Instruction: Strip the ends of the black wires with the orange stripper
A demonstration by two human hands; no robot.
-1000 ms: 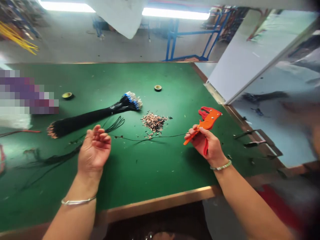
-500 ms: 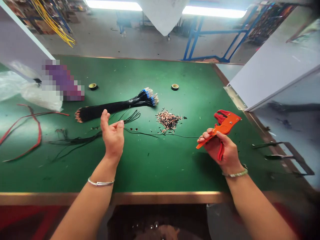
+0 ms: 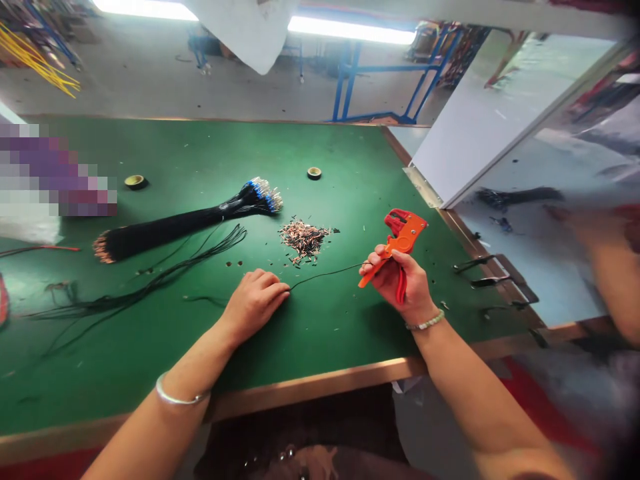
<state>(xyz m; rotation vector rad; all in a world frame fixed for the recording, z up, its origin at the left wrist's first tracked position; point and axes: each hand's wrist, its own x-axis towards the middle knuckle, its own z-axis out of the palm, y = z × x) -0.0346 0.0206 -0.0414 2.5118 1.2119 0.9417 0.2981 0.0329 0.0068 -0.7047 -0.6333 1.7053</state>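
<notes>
My right hand (image 3: 400,280) grips an orange wire stripper (image 3: 400,237) by its handles, jaws pointing up and away. A thin black wire (image 3: 325,273) runs from that hand leftward across the green table (image 3: 310,333) to my left hand (image 3: 255,300). That hand rests on the table with fingers curled and pinches the wire at its fingertips. Just beyond the wire lies a small pile of stripped copper-coloured wire bits (image 3: 303,238).
A taped bundle of black wires (image 3: 175,223) with blue and silver ends lies at centre left, loose black wires (image 3: 150,283) before it. Two tape rolls (image 3: 315,173) (image 3: 134,181) sit farther back. A white panel (image 3: 480,127) and metal brackets (image 3: 493,273) border the right edge.
My left hand dropped from a raised, open pose to the table and closed on the black wire. The right hand with the stripper kept its grip; the view swung back to the right.
</notes>
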